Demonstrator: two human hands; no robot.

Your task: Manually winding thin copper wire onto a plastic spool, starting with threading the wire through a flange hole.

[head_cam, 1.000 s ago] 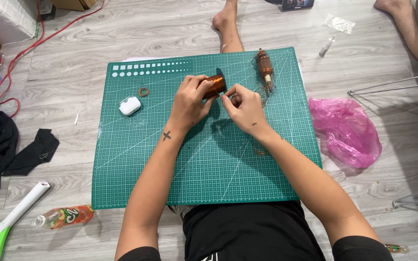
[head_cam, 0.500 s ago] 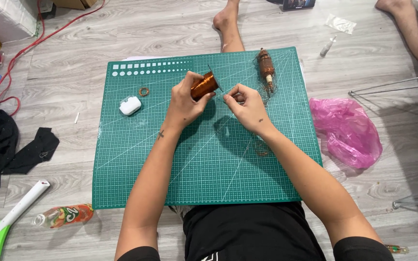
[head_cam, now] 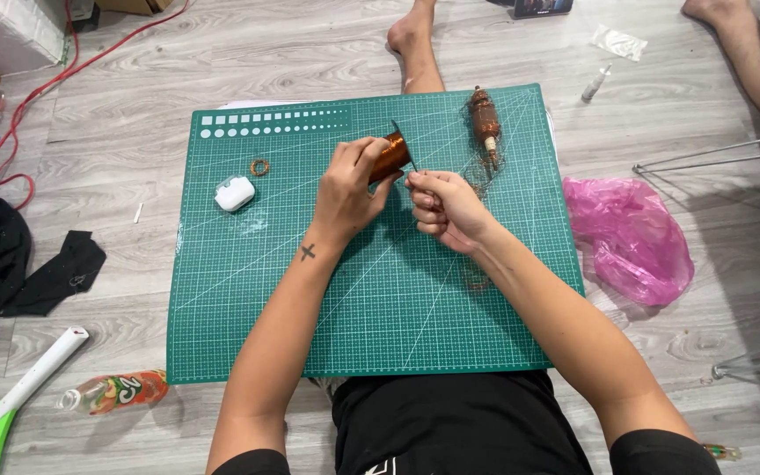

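A big green cutting mat [head_cam: 266,299] lies on the wooden floor. A pink plastic bag [head_cam: 631,237] sits just beside it. Above the mat, the left hand [head_cam: 349,189] is curled tight around a copper wire spool [head_cam: 391,156]. The right hand [head_cam: 442,207] is close by, fingers pinched together; what they pinch is too small to tell.

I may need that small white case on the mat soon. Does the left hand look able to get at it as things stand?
Probably yes. The white case lies alone on the green cutting mat, with bare mat between it and the left hand. But that hand holds the copper wire spool, so it isn't free.
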